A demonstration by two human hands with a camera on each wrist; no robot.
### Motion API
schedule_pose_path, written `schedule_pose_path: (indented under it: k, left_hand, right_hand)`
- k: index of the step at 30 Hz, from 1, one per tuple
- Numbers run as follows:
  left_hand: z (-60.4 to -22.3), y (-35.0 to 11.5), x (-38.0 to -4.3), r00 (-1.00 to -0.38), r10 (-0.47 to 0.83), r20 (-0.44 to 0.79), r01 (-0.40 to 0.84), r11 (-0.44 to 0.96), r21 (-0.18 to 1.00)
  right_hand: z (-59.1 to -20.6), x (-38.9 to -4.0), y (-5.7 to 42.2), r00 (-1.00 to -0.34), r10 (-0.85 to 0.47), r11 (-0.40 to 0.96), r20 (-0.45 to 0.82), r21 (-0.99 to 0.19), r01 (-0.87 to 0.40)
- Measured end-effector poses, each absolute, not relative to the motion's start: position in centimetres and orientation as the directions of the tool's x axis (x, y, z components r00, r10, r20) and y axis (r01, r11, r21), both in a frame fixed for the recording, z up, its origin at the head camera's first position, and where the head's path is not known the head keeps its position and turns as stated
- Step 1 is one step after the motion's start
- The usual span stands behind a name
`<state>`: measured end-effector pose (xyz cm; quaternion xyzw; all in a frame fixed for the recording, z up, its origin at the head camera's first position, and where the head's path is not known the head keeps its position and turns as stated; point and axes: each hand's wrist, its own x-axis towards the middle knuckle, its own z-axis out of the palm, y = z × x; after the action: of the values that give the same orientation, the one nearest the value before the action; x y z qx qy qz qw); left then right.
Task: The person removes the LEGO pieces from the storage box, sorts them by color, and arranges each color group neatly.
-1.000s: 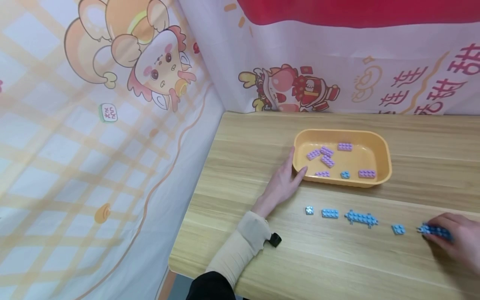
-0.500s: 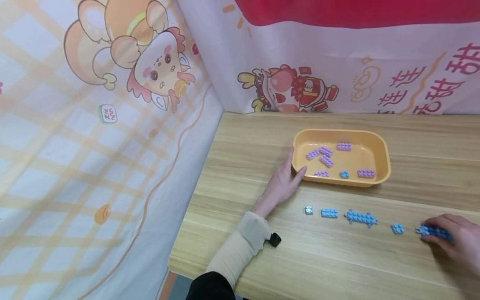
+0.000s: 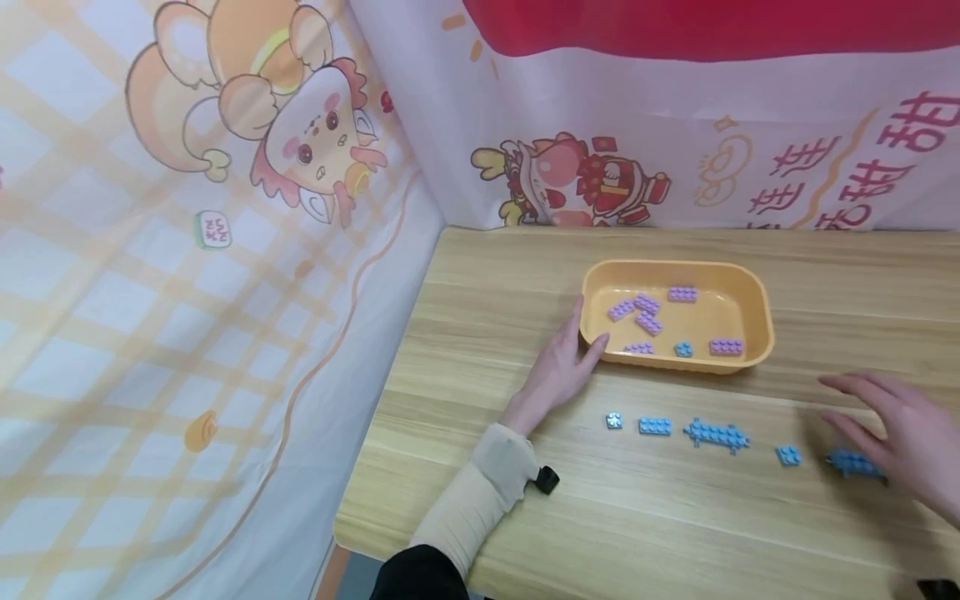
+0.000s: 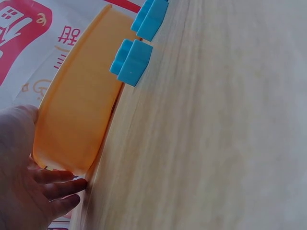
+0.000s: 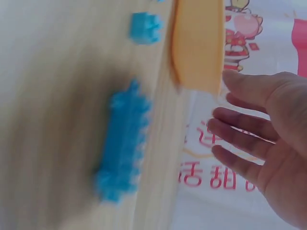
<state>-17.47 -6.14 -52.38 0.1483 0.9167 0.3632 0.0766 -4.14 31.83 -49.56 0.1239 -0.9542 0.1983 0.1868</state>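
Lifts the right hand [image 3: 903, 433] off the long blue block [image 3: 857, 463], gripped half a second ago; now spreads thumb and fingers apart above it. Keeps the left hand [image 3: 558, 367] on the yellow tray [image 3: 729, 308], holding it with thumb at the near side and fingers along the left end. On the back cloth [image 3: 442, 150], reads 连连 and 甜 among red characters [image 3: 930, 110], some cut off. From the head, shows six purple blocks [image 3: 648, 323] and one small blue block [image 3: 683, 350] inside the tray, hidden from both wrists by its outer wall. From the right wrist, though blurred, shows the long blue block whole and clear of the hand; from the head, partly covered. Finds it on the bench [image 3: 637, 517], right of four other blue blocks [image 3: 716, 434], well apart from the left hand.
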Motion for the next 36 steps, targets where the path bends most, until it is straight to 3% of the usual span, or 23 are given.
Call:
schedule_pose_path:
  k: [15, 25, 36]
  left_hand:
    - [-52.3, -6.3, -17.8, -0.944, 0.328, -0.034, 0.218, 0.699, 0.681]
    - [-52.5, -6.5, -17.4, -0.942, 0.334, -0.030, 0.222, 0.689, 0.690]
    - [-52.4, -6.4, -17.4, -0.939, 0.343, -0.027, 0.230, 0.683, 0.693]
  right_hand:
    - [-46.0, -13.1, 26.0, -0.958, -0.247, 0.840, 0.149, -0.459, -0.288]
    - [-46.5, -16.3, 24.6, -0.928, -0.362, 0.843, -0.088, -0.455, -0.286]
    - [-47.6, -18.2, 23.4, -0.863, -0.499, 0.785, -0.075, -0.462, -0.413]
